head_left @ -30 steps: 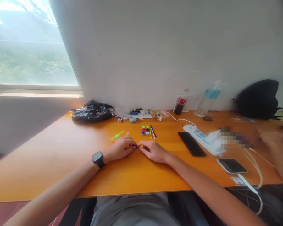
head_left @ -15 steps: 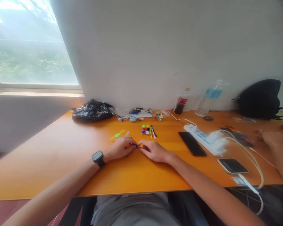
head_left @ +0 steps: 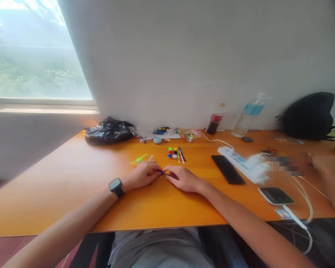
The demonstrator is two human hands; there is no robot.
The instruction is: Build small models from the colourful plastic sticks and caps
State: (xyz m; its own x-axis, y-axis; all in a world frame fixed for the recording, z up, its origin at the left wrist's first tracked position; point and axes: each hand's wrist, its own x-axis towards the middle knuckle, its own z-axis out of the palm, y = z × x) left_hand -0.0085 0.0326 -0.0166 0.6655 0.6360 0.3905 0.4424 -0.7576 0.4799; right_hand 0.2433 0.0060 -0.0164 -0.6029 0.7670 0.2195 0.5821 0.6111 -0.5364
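Observation:
A small dark blue plastic piece point(head_left: 162, 172) with thin arms is pinched between my two hands, low over the table. My left hand point(head_left: 143, 174), with a watch on its wrist, closes its fingertips on the left end. On the other side, the fingers of my right hand point(head_left: 183, 178) close on the right end. Fingers hide part of the piece. Just beyond my left hand lie a green plastic piece with thin arms point(head_left: 139, 160) and a pale stick point(head_left: 151, 158). Past my right hand are several coloured round caps point(head_left: 170, 150) and thin coloured sticks point(head_left: 181, 155).
A black plastic bag point(head_left: 110, 131) sits at the back left. Small parts and a white paper point(head_left: 171, 134) lie along the wall. To the right are a phone point(head_left: 228, 169), a power strip point(head_left: 240, 162), a white-rimmed device point(head_left: 276, 195), bottles point(head_left: 214, 124) and another person's hand point(head_left: 325, 163).
My hands keep almost the same place and grip on the blue piece. At the far right, the other person's hand has shifted slightly, and a blurred patch now covers the area beside it.

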